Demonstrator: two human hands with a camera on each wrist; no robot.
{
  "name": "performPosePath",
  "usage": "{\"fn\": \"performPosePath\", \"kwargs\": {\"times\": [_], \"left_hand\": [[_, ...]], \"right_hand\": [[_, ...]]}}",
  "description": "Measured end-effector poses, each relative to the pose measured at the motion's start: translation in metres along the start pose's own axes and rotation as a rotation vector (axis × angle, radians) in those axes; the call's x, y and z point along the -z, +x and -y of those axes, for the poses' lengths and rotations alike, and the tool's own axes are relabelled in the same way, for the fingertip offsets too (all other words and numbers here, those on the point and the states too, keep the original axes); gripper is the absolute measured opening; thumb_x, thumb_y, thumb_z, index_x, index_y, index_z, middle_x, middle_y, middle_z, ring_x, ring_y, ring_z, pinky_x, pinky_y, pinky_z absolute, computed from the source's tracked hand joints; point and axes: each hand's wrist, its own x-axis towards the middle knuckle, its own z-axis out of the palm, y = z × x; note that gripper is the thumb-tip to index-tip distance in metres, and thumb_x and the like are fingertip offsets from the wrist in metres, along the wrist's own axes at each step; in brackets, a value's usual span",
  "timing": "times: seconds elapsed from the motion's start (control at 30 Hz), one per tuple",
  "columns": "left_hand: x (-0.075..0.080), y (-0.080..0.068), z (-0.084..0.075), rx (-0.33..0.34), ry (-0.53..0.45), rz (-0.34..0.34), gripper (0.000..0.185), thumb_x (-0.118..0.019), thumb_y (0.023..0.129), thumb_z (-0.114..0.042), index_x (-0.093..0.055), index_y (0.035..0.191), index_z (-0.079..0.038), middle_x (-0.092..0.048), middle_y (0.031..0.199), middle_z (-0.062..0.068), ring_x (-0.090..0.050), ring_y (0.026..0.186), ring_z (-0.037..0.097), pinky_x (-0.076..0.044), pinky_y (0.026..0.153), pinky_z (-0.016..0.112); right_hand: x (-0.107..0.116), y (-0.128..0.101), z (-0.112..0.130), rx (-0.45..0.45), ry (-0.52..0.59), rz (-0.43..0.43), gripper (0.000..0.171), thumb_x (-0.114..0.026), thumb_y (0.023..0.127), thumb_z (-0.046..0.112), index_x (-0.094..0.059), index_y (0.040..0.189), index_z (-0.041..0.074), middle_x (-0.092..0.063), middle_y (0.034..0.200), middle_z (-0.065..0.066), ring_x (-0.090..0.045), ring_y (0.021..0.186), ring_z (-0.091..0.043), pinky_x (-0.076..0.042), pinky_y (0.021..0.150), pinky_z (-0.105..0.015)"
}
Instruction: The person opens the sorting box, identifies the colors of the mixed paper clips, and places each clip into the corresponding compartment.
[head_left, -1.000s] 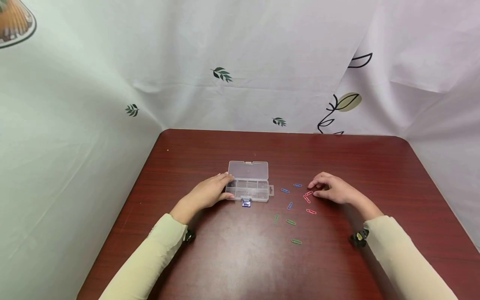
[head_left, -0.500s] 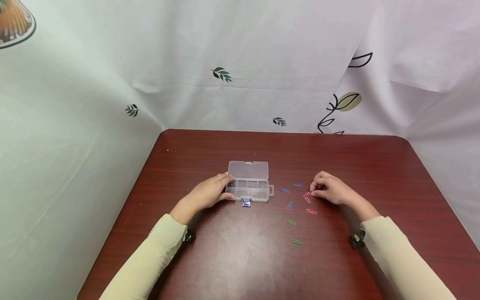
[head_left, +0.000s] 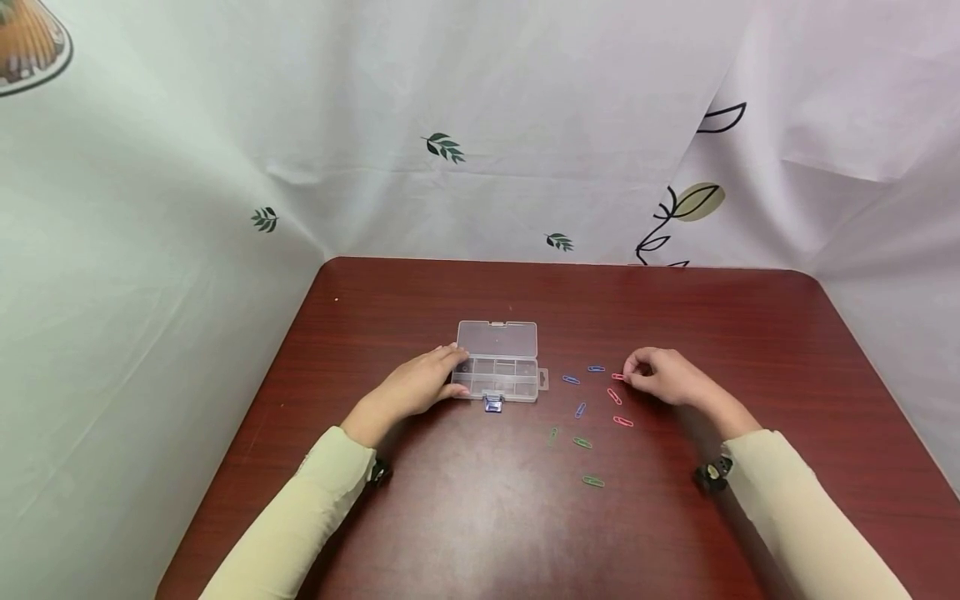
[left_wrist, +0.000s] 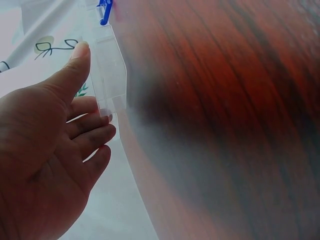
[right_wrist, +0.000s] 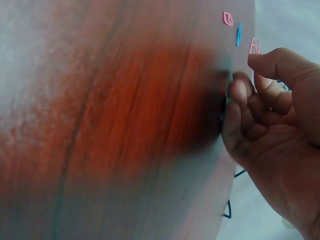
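A clear plastic compartment box (head_left: 514, 388) lies on the table with its lid (head_left: 497, 339) swung open to the back and its blue latch (head_left: 492, 405) hanging at the front. My left hand (head_left: 415, 385) grips the box's left end, thumb at the front corner and fingers at the rear. The compartments show nothing inside. Between thumb and index finger, my right hand (head_left: 667, 379) pinches a pink paper clip (right_wrist: 255, 45), whose free end points left toward the box. Two more pink paper clips, one (head_left: 614, 397) above the other (head_left: 623, 422), lie just in front of that hand.
Blue paper clips (head_left: 571, 380) lie scattered between the box and my right hand. Green paper clips (head_left: 582, 442) lie nearer the front. A hanging tab (head_left: 543, 379) sticks out from the box's right end. White patterned cloth (head_left: 480, 192) stands behind the table (head_left: 405, 292).
My right thumb and index finger have closed on the upper pink paper clip and moved it slightly back, away from the pink clip beside it. The left hand and box have stayed put.
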Motion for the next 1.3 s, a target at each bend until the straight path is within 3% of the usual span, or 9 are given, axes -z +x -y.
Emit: {"fn": "performPosePath", "kwargs": {"times": [0.1, 0.37, 0.67, 1.3], "left_hand": [[0.001, 0.0, 0.0, 0.002, -0.003, 0.0, 0.058, -0.068, 0.097, -0.037, -0.054, 0.14, 0.001, -0.052, 0.147, 0.023, -0.046, 0.141, 0.036, -0.038, 0.117, 0.048], [0.001, 0.001, -0.003, 0.008, -0.009, 0.004, 0.059, -0.068, 0.097, -0.037, -0.053, 0.14, 0.001, -0.052, 0.147, 0.024, -0.046, 0.141, 0.037, -0.038, 0.117, 0.049], [0.0, 0.001, -0.003, 0.012, -0.008, 0.004, 0.059, -0.067, 0.097, -0.037, -0.053, 0.141, 0.001, -0.052, 0.148, 0.023, -0.045, 0.142, 0.036, -0.038, 0.117, 0.048], [-0.001, -0.001, -0.003, 0.008, -0.007, -0.015, 0.059, -0.068, 0.097, -0.036, -0.053, 0.14, 0.002, -0.052, 0.147, 0.023, -0.046, 0.141, 0.035, -0.039, 0.117, 0.047]], "right_hand": [[0.001, 0.0, 0.001, -0.03, 0.02, -0.016, 0.011, -0.071, 0.089, 0.008, -0.067, 0.083, 0.017, -0.063, 0.076, 0.009, -0.054, 0.071, -0.006, -0.045, 0.065, -0.023], [-0.002, 0.001, 0.015, 0.001, 0.071, -0.074, 0.004, -0.073, 0.093, 0.013, -0.076, 0.096, 0.013, -0.071, 0.081, 0.008, -0.058, 0.072, -0.003, -0.047, 0.065, -0.022], [-0.011, 0.007, 0.046, 0.048, 0.065, -0.165, 0.007, -0.072, 0.092, 0.008, -0.075, 0.089, 0.013, -0.065, 0.077, 0.007, -0.054, 0.07, -0.008, -0.047, 0.063, -0.024], [-0.038, 0.029, 0.092, 0.091, 0.129, -0.143, 0.007, -0.069, 0.091, 0.006, -0.075, 0.09, 0.01, -0.066, 0.081, 0.006, -0.056, 0.072, -0.008, -0.049, 0.065, -0.026]]}}
